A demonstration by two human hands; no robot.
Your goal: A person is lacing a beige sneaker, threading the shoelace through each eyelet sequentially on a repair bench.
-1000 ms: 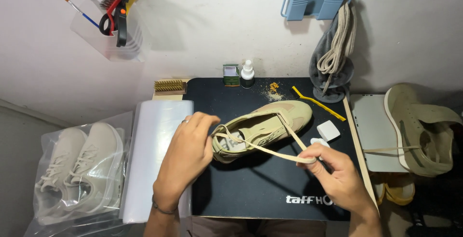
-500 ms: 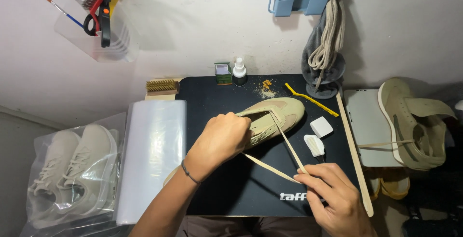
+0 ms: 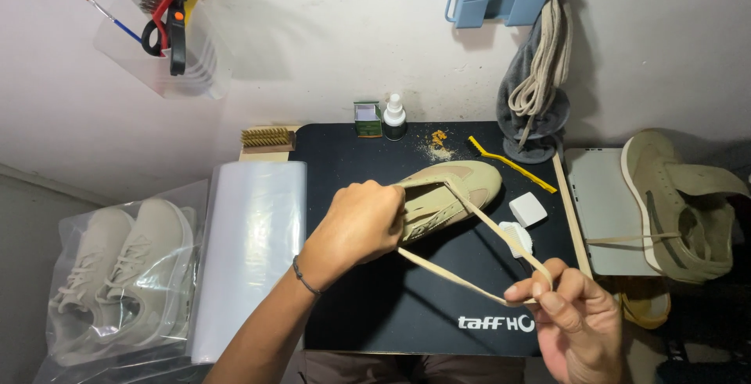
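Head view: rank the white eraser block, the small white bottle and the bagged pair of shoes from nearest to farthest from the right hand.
From the right hand:
1. White eraser block, on the mat just above the hand.
2. Small white bottle, at the mat's far edge by the wall.
3. Bagged pair of shoes, far left, off the mat.

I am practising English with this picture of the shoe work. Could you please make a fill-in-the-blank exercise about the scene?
1. The left hand rests on the tan ____ lying on the black mat.
2. The right hand pinches the two ends of a flat tan ____.
3. The pair of pale shoes at the far left lies inside a clear plastic ____.
4. The wooden brush lies at the mat's back ____ corner.

Missing words: shoe; lace; bag; left
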